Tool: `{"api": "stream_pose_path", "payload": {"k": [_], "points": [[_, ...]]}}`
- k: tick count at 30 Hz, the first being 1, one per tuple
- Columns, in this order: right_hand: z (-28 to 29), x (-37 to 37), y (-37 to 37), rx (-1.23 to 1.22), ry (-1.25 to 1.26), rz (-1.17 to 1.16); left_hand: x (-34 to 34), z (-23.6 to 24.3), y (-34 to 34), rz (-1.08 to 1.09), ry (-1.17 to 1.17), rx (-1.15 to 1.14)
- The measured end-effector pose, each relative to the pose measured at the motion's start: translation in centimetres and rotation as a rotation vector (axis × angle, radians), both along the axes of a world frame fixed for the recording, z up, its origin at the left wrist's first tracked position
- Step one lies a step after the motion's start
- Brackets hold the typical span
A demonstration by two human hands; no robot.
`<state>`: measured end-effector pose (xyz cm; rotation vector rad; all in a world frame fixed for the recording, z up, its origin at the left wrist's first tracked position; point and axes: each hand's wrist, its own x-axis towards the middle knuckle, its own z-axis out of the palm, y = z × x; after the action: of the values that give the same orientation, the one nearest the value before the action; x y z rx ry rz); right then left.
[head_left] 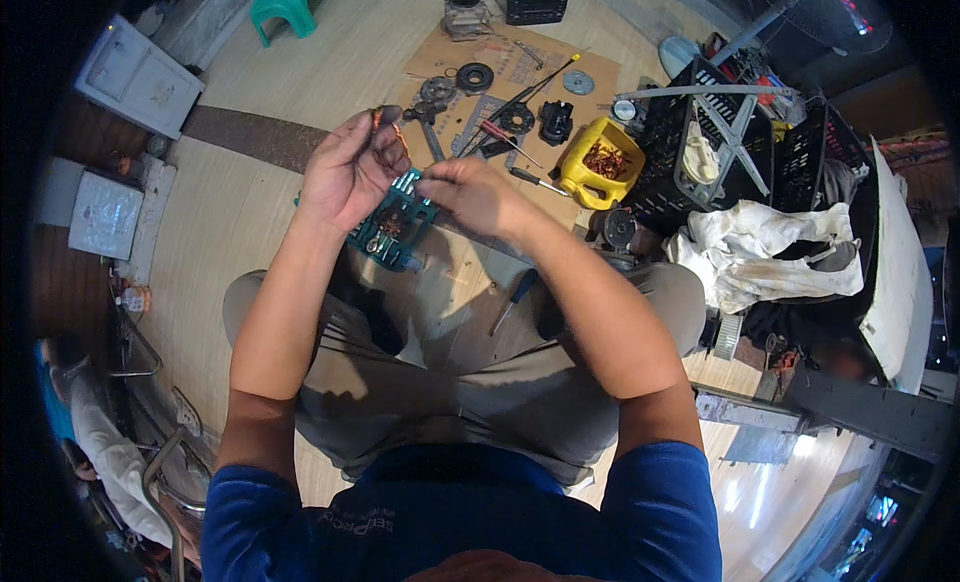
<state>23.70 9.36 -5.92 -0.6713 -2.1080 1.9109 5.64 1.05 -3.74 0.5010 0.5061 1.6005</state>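
My left hand (pixel 345 177) is raised with fingers curled round a small dark piece with an orange copper-coloured loop (pixel 398 134). My right hand (pixel 475 192) is just to its right, fingers bent at the top of a teal socket case (pixel 415 222); whether they hold anything is hidden. The case lies open below my hands, with silver sockets and other small metal pieces in it. A blue-handled screwdriver (pixel 515 297) lies on the floor between my legs. Beyond my hands, a cardboard sheet (pixel 430 72) carries metal discs, rings, a black housing (pixel 555 122) and several tools.
A yellow cut jug (pixel 600 177) with copper-coloured bits stands right of the cardboard. Black crates (pixel 660 162) and white cloth (pixel 760 252) crowd the right. A metal pump-like unit (pixel 465 17) and black box (pixel 532 2) stand at the back, a green stool (pixel 285 2) behind left.
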Motion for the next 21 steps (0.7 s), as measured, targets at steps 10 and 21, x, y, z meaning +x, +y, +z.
{"api": "stream_pose_path", "payload": {"k": [10, 21], "points": [[2.2, 1.4, 3.6, 0.312, -0.102, 0.040, 1.0, 0.4, -0.8, -0.413, 0.285, -0.182], [1.6, 0.9, 2.4, 0.165, -0.024, -0.149, 4.2, -0.2, 0.3, -0.102, 1.291, -0.479]]}}
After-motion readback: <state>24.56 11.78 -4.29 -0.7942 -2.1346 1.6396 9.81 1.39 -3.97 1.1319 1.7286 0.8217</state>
